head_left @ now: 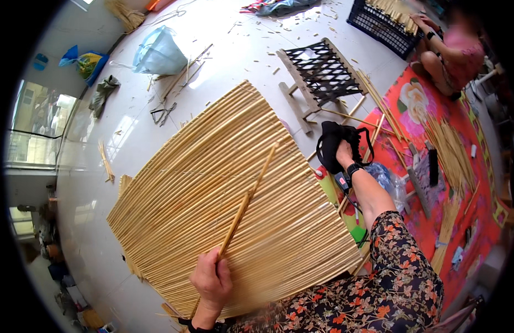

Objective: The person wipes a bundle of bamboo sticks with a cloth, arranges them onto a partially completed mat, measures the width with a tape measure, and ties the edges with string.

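Note:
A mat of pale straw-coloured slats (pixel 185 183) covers the middle of the view, slightly curved at its edges. At the lower middle, my left hand (pixel 209 277) grips thin sticks (pixel 237 219) that slant up and right across the mat. At the right of the mat, my right hand (pixel 344 152) reaches into a black strapped bag (pixel 330 139), its fingers hidden there. A small dark device with a cord (pixel 341 183) is beside that wrist, near crumpled clear blue plastic (pixel 381 180).
A low stool with black webbing (pixel 318 72) stands beyond the bag. A co-worker (pixel 451 55) sits by a dark crate (pixel 368 25) at upper right. A red floral cloth (pixel 406 105) bears stick bundles (pixel 451 155). A pale blue bag (pixel 160 53) and scraps lie at upper left.

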